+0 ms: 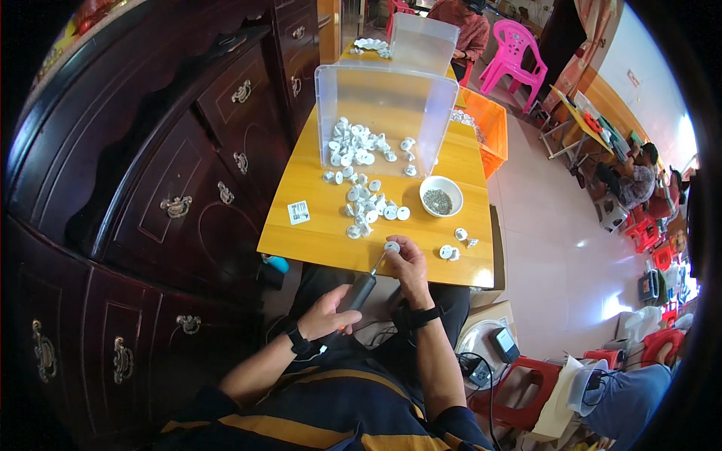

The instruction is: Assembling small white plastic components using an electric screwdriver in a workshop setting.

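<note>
My left hand (323,316) is wrapped round a dark electric screwdriver (362,289), its thin shaft pointing up and away from me. At the table's near edge, my right hand (410,272) pinches a small white round plastic part (392,246). The screwdriver's tip reaches this part or ends very close to it; my fingers partly hide the spot. Beyond my hands lies a loose pile of similar white parts (365,201). A white bowl (457,194) with many small metal screws stands right of the pile. A few more white parts (447,251) lie near the right edge.
A clear plastic bin (380,86) lies on its side, white parts spilling from it. A printed card (298,213) is on the yellow table (301,240). Dark cabinets (150,150) flank the left; an orange crate (492,135) stands right. Another person (472,34) sits at the far end.
</note>
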A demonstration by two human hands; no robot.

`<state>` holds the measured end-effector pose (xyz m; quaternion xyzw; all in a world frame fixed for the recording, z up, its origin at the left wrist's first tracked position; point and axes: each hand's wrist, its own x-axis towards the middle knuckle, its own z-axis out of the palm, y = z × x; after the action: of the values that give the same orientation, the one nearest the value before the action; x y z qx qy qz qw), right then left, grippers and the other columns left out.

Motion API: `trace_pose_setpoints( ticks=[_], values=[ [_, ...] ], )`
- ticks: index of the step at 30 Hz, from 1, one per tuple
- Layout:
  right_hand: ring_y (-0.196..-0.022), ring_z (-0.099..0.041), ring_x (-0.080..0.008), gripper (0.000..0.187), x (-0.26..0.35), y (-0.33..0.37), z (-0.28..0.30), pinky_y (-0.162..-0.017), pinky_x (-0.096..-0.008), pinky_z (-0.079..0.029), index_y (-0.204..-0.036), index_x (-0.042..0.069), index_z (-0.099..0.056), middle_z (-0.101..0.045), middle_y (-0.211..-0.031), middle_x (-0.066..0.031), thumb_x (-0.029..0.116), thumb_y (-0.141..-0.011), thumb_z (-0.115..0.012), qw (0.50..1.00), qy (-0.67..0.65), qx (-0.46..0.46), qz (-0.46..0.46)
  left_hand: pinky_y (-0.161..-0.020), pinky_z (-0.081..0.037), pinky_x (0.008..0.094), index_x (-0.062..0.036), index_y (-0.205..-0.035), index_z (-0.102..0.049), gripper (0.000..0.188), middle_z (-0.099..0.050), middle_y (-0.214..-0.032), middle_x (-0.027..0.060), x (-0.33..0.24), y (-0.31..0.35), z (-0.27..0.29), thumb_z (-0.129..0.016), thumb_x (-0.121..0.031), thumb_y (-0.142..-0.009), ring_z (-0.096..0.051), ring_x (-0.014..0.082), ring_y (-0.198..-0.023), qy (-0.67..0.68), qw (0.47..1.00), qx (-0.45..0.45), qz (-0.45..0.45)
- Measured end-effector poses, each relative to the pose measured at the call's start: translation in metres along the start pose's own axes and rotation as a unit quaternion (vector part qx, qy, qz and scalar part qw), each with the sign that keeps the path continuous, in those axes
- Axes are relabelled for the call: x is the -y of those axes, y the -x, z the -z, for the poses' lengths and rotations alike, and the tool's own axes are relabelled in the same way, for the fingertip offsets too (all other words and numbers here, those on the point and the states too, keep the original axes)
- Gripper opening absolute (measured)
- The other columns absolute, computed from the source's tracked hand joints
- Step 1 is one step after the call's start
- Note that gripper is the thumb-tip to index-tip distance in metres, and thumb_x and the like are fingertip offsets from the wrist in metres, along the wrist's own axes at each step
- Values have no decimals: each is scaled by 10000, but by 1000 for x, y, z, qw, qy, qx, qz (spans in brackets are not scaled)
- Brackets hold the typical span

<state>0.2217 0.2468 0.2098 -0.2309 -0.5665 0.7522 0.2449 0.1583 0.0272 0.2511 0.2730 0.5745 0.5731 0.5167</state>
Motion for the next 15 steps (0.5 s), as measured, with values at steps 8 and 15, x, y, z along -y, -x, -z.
trace_pose_setpoints(
  ticks=[8,15],
  values=[
    [-788,-554,-40,260,-11,0,0,-721,-183,-457,-1176,36,-665,-635,-905,37,33,-918,-628,998,62,0,18,-596,-522,271,6,-1231,-458,439,-577,-851,46,-4,-5,0,-654,-86,-850,-621,132,-640,-19,1000,-9,4],
    [-779,-559,-39,230,-10,1,-6,-715,-194,-470,-1136,22,-684,-641,-893,39,23,-914,-624,999,28,-17,17,-596,-522,273,0,-1228,-464,436,-580,-848,48,-3,-6,0,-646,-79,-840,-623,138,-637,-7,999,-19,27]
  ],
)
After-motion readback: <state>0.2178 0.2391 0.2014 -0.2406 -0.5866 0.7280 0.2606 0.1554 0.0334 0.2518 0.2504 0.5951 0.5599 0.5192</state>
